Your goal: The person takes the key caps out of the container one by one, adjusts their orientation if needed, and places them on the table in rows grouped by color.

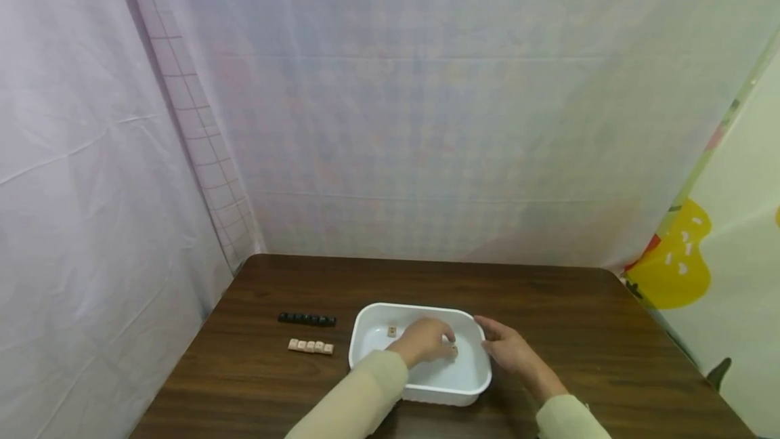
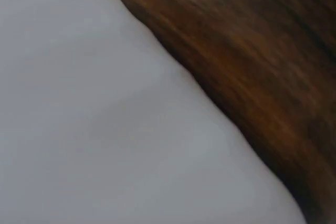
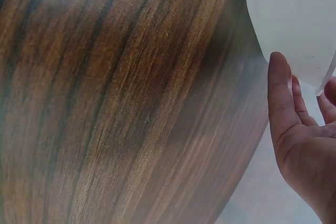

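A white tub (image 1: 420, 385) stands on the dark wooden tabletop (image 1: 567, 303), and both hands are at it. The left hand (image 1: 424, 341) reaches down inside the tub, knuckles up, its fingers (image 1: 443, 336) curled downward over a small tan tile (image 1: 453, 351) that shows just at the fingertips, on the tub's floor near the right wall. Whether the fingers actually pinch that tile or only rest over it cannot be told from the head view, and the left wrist view shows only blurred white plastic and wood grain. A second tan tile (image 1: 393, 331) lies alone on the tub floor toward the far left, apart from the left hand.

The right hand (image 1: 510, 351) lies against the outside of the tub's right wall. In the right wrist view its fingers (image 3: 281, 95) are nearly straight and relaxed, touching the white rim (image 3: 294, 30) and gripping nothing.

To the left of the tub, well apart from both hands, lie two short rows on the tabletop: a row of black tiles (image 1: 307, 319) farther back and a row of tan tiles (image 1: 311, 346) nearer.
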Demonstrator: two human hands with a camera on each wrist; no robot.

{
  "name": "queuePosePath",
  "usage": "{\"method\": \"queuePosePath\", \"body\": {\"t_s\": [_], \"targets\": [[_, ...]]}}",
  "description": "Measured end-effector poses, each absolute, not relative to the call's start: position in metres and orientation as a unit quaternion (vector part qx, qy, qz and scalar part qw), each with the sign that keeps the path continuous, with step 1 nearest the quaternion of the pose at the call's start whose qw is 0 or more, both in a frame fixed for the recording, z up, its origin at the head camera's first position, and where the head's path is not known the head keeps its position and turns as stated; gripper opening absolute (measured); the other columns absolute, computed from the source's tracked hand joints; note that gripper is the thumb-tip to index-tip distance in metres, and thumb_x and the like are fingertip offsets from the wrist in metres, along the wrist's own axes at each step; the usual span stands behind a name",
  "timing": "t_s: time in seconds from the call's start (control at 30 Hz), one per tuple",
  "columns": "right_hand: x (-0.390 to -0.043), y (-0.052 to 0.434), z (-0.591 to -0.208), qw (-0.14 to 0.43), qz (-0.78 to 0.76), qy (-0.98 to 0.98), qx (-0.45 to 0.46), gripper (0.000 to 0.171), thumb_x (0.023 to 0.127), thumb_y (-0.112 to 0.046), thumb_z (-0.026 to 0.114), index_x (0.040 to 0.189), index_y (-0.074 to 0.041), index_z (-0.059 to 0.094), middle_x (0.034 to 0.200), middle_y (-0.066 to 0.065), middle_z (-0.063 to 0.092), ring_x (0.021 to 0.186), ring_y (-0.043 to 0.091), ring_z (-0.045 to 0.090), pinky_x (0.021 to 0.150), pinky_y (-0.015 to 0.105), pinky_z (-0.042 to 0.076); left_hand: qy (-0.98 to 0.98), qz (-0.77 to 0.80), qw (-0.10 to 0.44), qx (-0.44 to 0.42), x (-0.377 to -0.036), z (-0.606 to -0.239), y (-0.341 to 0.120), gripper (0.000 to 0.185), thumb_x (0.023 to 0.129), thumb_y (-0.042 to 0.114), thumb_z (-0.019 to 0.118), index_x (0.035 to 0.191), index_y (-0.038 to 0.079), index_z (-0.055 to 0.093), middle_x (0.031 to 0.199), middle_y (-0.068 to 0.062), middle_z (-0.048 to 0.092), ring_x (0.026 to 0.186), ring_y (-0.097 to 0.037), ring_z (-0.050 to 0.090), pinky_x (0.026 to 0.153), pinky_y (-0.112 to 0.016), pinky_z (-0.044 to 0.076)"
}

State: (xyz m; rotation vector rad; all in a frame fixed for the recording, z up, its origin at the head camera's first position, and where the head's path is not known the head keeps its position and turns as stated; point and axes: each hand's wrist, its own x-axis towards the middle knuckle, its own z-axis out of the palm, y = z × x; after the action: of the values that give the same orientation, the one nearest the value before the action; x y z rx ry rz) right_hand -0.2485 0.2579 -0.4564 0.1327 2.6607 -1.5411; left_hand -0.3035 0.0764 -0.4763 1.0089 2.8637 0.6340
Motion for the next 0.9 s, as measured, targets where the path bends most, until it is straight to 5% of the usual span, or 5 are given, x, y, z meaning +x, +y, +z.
{"method": "queuePosePath", "body": {"t_s": [0.43,0.67,0.9], "targets": [[-0.249,0.257,-0.459,0.025,-0.519,0.854,0.031,0.054,0.087,0.009,0.052,0.141,0.01,0.045,0.12,0.034,0.059,0.097,0.032,0.063,0.076,0.039,0.055,0.912,0.22,-0.02,0.345,-0.306,-0.476,0.072,0.01,0.08,0.014,0.076,0.09,0.014,0.076,0.076,0.007,0.068,0.071,-0.005,0.057,0.073,-0.016,0.043],[-0.248,0.257,-0.458,0.04,-0.515,0.855,0.05,0.056,0.088,0.007,0.053,0.143,0.008,0.044,0.123,0.035,0.057,0.095,0.03,0.063,0.074,0.038,0.055,0.904,0.316,0.02,0.287,-0.307,-0.472,0.061,0.015,0.076,0.001,0.074,0.088,0.01,0.072,0.06,0.007,0.059,0.047,-0.003,0.052,0.051,-0.016,0.042],[-0.248,0.257,-0.456,0.052,-0.518,0.852,0.061,0.056,0.089,0.006,0.052,0.144,0.006,0.043,0.125,0.035,0.056,0.095,0.031,0.063,0.073,0.04,0.056,0.894,0.335,0.019,0.297,-0.309,-0.464,0.049,0.002,0.084,0.011,0.074,0.086,0.011,0.072,0.066,0.008,0.062,0.052,-0.002,0.052,0.055,-0.017,0.042]]}}
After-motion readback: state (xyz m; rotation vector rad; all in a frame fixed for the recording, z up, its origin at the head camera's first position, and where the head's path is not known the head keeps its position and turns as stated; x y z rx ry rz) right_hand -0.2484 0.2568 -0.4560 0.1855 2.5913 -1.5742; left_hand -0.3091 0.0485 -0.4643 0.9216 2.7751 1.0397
